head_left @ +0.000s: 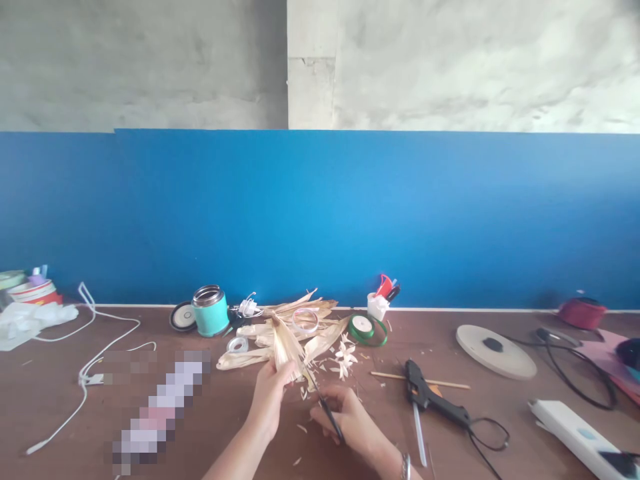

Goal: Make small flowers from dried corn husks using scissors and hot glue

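Observation:
My left hand (269,395) is closed on a dried corn husk strip (286,343) and holds it upright over the brown table (60,427). My right hand (347,417) grips a pair of dark-handled scissors (324,405), whose blades point up-left at the base of that husk. Small husk cuttings (345,357) lie scattered just behind both hands. A pile of more corn husks (295,327) sits further back.
A black glue gun (433,397) with its cable lies to the right, beside a wooden stick (420,380). Behind are a teal jar (210,311), green ribbon spool (367,329), tape rolls, a white cup with tools (380,300), a white round disc (495,351) and a white cable (95,360) at left.

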`<state>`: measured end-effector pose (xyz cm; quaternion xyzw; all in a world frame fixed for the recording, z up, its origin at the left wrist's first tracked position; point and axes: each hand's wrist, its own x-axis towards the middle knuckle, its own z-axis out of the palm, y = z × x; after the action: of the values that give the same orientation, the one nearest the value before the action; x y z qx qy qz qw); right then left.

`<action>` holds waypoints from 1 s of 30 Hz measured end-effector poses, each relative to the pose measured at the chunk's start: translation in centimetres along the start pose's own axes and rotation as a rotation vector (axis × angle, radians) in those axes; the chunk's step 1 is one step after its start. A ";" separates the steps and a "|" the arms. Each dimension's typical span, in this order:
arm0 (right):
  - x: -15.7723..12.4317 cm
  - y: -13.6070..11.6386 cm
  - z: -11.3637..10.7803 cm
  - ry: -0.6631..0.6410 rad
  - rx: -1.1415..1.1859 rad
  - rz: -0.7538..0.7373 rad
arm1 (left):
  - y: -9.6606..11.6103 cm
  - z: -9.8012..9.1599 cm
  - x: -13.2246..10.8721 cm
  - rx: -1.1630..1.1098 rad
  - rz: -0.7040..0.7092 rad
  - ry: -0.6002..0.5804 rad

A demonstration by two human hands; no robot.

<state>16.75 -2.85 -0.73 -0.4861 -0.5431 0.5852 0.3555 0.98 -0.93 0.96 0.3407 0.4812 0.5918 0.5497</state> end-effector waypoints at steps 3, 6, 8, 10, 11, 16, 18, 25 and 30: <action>0.0 0.0 0.0 -0.017 0.013 -0.002 | -0.2 0.0 0.1 -0.011 -0.004 0.009; 0.0 0.1 0.1 -0.030 -0.001 -0.007 | -0.3 0.0 0.1 -0.007 -0.006 0.006; 0.1 0.3 0.0 -0.031 -0.020 -0.013 | -0.3 0.1 0.2 0.009 -0.017 -0.012; 0.2 0.5 0.0 -0.022 -0.028 -0.022 | -0.2 0.2 0.1 0.035 -0.038 -0.039; 0.3 0.6 0.0 -0.019 -0.028 -0.025 | -0.2 0.3 0.0 0.050 -0.050 -0.055; 0.4 0.4 -0.1 0.003 -0.019 -0.013 | 0.1 0.5 -0.4 0.112 -0.079 -0.169; 0.2 0.1 0.0 0.018 -0.016 -0.001 | 0.2 0.5 -0.5 0.128 -0.093 -0.229; 0.1 0.0 -0.1 0.016 -0.011 0.019 | 0.3 0.3 -0.4 0.127 -0.110 -0.271; -0.1 -0.2 -0.2 -0.008 0.036 -0.009 | 0.4 0.3 -0.4 0.155 -0.120 -0.256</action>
<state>16.92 -2.83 -0.51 -0.4750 -0.5361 0.5950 0.3646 1.16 -1.25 1.50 0.4253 0.4709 0.4707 0.6130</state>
